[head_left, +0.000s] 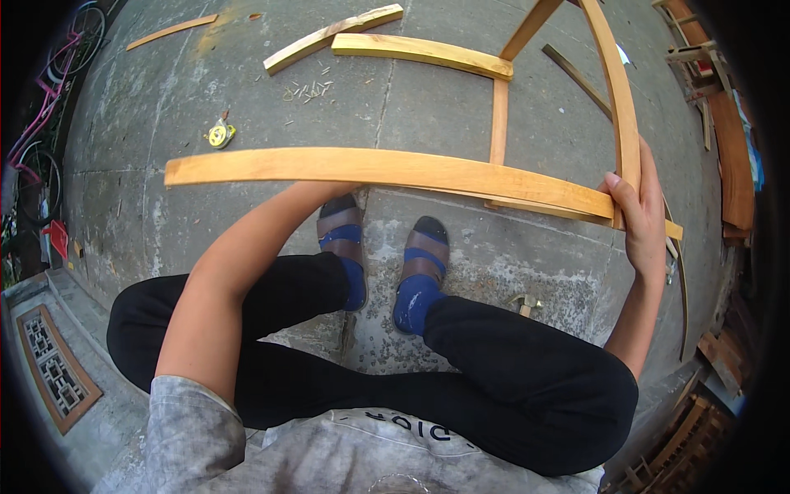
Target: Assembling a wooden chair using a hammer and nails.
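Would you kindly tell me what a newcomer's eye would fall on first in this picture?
Most likely the wooden frame, stretching across the middle and toward the upper right, with the right hand gripping it near its corner. Next might come the bright blue socks below it and the yellow tape measure on the floor to the left. The pink bicycle at the upper left edge also stands out.

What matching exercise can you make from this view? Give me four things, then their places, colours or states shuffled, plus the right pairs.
Things:
1. wooden frame
2. tape measure
3. hammer
4. socks

Descriptions:
A. on the floor, beside the right leg
B. blue
C. held near its right-hand corner
D. on the floor, left of both feet

Pairs: 1-C, 2-D, 3-A, 4-B
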The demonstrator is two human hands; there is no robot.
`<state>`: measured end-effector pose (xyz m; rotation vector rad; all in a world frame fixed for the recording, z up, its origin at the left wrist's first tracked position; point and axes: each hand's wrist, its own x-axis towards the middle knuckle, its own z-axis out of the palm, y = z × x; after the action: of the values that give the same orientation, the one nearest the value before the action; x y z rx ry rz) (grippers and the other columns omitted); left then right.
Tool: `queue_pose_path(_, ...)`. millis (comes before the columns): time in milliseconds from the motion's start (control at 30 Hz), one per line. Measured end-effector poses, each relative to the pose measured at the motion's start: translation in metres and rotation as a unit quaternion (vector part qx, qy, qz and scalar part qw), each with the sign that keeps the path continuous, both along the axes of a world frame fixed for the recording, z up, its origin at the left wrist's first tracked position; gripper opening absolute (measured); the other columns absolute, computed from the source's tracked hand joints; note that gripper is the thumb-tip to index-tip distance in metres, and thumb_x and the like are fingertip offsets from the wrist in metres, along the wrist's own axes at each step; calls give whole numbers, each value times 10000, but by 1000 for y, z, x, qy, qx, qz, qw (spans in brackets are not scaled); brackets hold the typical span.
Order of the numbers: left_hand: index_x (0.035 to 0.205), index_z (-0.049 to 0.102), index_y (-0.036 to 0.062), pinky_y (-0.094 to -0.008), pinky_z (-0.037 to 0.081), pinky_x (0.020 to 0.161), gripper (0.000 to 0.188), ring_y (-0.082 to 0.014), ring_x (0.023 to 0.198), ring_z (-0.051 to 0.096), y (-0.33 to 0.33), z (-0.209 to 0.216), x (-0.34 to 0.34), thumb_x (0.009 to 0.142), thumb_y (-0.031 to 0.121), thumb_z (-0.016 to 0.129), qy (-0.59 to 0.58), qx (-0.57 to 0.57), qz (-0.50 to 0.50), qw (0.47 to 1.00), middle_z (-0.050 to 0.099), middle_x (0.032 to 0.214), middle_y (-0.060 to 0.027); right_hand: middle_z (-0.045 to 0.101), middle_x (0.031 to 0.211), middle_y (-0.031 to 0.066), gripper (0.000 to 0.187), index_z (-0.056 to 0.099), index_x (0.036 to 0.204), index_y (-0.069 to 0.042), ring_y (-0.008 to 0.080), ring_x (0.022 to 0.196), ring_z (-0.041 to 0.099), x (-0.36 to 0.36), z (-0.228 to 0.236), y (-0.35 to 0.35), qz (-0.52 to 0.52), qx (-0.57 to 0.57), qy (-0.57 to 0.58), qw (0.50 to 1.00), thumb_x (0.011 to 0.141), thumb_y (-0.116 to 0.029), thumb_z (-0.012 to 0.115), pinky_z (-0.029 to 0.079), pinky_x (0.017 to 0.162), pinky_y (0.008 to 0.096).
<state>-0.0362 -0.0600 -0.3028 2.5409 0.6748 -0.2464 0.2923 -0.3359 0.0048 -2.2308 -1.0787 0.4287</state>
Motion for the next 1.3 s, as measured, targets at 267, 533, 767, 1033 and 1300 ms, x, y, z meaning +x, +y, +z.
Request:
queue_pose_path(267,1201,669,32,-468,531,959,460,-396,1135,653,51,18,-8,868,331,773,4,-65,-47,997,676,1200,-186,554,1462,239,930,330,1653,-197,260,1012,639,-13,9,9,24,24,-73,997,811,-497,587,519,873,379)
queue_pose_path(533,1050,715,5,-414,563,868,267,-304,950,710,134,-32,-27,856,186,751,-151,48,291,944,724,1029,-159,613,957,114,933,300,1663,-182,150,692,569,-17,6,14,15,23,-39,999,837,-511,581,482,637,319)
queue_pose_path(767,1080,716,24,-446,541,919,300,-340,1043,684,157,-47,5,877,236,780,-173,73,355,916,700,1098,-154,625,1272,162,918,259,1669,-153,114,675,586,-7,-2,9,23,27,-45,998,864,-454,584,511,595,265)
queue_pose_path(1033,1104,716,44,-427,532,915,330,-314,1034,676,181,-51,20,898,296,771,-136,101,340,925,695,1097,-141,546,722,37,940,250,1672,-155,101,619,548,-8,-8,13,15,21,-60,998,861,-518,558,442,566,251)
queue_pose_path(1300,1071,744,57,-440,544,907,292,-323,1019,700,200,-56,32,886,282,730,-136,128,349,918,740,1036,-135,616,918,84,902,289,1655,-129,107,662,585,0,7,4,31,-14,-66,997,876,-492,562,508,597,251)
